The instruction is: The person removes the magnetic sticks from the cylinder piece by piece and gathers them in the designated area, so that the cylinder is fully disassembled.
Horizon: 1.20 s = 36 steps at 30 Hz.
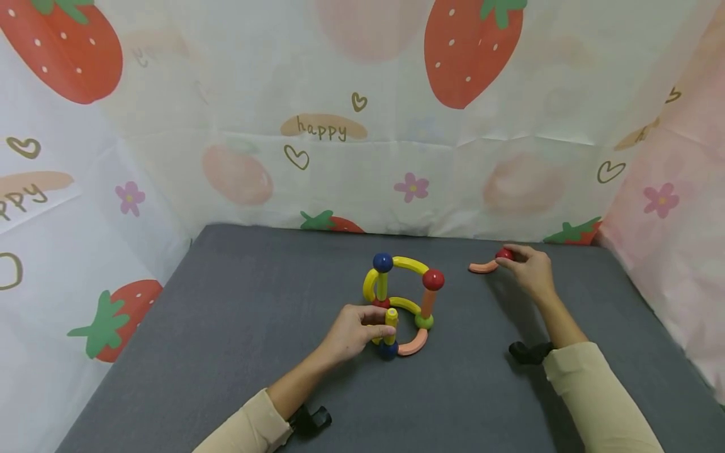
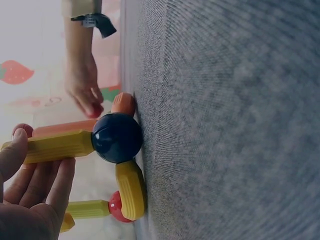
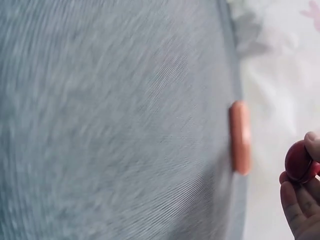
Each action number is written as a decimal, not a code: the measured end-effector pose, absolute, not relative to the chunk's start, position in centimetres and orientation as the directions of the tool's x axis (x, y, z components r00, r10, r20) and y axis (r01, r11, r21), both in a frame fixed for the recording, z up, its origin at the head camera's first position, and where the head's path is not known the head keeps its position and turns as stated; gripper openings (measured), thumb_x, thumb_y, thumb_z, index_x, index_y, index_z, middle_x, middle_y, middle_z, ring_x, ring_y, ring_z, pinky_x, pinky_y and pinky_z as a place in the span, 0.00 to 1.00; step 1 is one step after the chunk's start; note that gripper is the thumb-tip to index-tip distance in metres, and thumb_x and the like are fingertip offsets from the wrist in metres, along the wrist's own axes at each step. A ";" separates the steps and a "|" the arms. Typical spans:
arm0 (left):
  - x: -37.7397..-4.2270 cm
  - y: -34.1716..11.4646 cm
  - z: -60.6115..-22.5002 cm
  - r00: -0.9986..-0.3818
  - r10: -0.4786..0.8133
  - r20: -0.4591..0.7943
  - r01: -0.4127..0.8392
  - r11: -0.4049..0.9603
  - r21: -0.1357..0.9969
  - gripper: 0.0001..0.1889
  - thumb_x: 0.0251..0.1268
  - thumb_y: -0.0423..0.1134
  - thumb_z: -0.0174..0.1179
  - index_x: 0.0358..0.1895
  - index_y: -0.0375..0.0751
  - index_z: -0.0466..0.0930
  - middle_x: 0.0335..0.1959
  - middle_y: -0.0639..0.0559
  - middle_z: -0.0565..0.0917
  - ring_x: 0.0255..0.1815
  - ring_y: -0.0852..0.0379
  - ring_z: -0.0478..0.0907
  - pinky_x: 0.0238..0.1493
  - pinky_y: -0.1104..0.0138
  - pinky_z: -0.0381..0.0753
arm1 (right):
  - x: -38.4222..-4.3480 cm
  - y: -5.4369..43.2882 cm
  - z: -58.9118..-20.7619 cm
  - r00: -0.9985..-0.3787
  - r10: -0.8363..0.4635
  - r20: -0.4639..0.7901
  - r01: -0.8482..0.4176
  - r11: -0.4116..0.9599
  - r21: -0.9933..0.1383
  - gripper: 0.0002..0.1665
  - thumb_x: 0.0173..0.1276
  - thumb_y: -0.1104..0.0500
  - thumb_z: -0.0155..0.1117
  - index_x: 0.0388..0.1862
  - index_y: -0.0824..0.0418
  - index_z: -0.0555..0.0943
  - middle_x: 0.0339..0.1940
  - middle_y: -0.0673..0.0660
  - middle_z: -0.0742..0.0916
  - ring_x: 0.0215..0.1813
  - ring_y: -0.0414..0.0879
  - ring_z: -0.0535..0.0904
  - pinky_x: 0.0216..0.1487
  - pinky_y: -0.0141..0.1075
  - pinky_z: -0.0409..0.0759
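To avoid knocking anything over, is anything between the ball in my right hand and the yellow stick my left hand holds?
Yes: seen from the head camera, the orange stick topped by a red ball stands between the held ball and the yellow stick.

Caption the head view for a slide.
Left grip holds a yellow stick upright on a blue ball; right grip pinches a red ball near a curved stick.
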State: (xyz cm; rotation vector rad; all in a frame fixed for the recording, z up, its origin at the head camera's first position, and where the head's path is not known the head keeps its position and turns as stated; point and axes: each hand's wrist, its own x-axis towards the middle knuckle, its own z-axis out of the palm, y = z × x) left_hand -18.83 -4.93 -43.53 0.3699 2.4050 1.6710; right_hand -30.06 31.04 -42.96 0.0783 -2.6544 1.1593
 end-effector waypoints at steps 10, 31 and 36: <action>-18.5 -5.3 -43.4 -0.947 0.322 -0.016 0.097 0.334 0.938 0.14 0.61 0.41 0.67 0.47 0.38 0.86 0.43 0.44 0.88 0.42 0.55 0.83 0.40 0.69 0.83 | -30.8 32.6 -44.7 -0.989 0.081 0.120 -0.016 0.764 -0.646 0.27 0.67 0.58 0.66 0.60 0.73 0.76 0.55 0.74 0.82 0.55 0.68 0.78 0.52 0.55 0.77; -17.6 -5.9 -43.2 -0.932 0.360 -0.028 0.102 0.337 0.936 0.14 0.61 0.42 0.67 0.47 0.39 0.86 0.43 0.46 0.88 0.41 0.58 0.82 0.40 0.71 0.82 | -29.7 32.8 -44.4 -0.997 0.076 -0.017 0.071 0.792 -0.606 0.29 0.68 0.58 0.64 0.64 0.72 0.73 0.57 0.75 0.80 0.56 0.67 0.76 0.53 0.55 0.77; -17.4 -6.1 -43.2 -0.933 0.359 -0.023 0.107 0.337 0.935 0.15 0.61 0.42 0.67 0.47 0.38 0.86 0.43 0.45 0.88 0.41 0.58 0.83 0.40 0.70 0.82 | -28.8 32.7 -44.0 -0.997 0.075 -0.005 0.062 0.784 -0.618 0.31 0.68 0.58 0.65 0.65 0.72 0.71 0.59 0.75 0.79 0.58 0.68 0.76 0.55 0.57 0.76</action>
